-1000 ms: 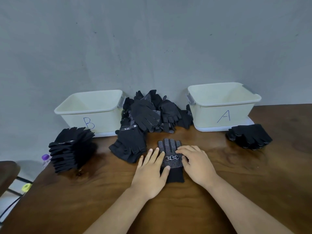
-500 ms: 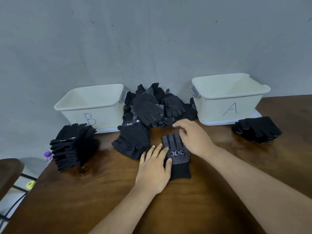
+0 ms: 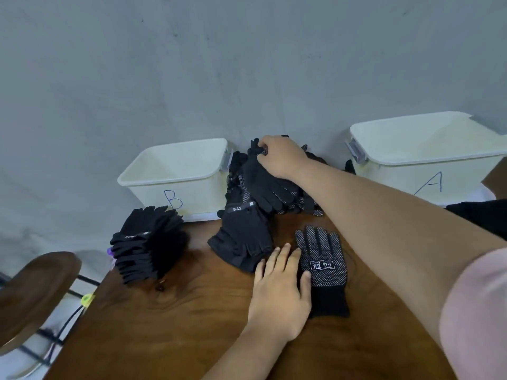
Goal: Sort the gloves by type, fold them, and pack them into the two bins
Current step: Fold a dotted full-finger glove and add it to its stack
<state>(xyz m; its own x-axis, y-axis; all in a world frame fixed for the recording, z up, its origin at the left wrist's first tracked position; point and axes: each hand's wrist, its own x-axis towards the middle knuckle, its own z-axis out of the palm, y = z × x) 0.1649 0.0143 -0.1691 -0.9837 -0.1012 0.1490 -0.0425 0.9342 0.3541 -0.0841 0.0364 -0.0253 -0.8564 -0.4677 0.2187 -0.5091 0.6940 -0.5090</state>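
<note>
A black dotted glove (image 3: 323, 267) lies flat on the wooden table (image 3: 192, 319). My left hand (image 3: 279, 292) rests flat on its left edge, fingers straight. My right hand (image 3: 279, 156) reaches to the top of the loose pile of black gloves (image 3: 271, 187) between the bins, and its fingers pinch a glove there. Bin B (image 3: 178, 176) stands at the back left, bin A (image 3: 428, 154) at the back right; both look empty. A black fingerless glove marked 5.11 (image 3: 244, 237) lies in front of the pile.
A stack of folded black gloves (image 3: 148, 245) sits in front of bin B near the table's left edge. More dark gloves (image 3: 477, 212) show behind my right forearm by bin A. A brown stool (image 3: 33, 294) stands at the left.
My right hand left the dotted glove and moved back up to the top of the glove pile, where it now pinches a glove. My left hand stayed on the dotted glove.
</note>
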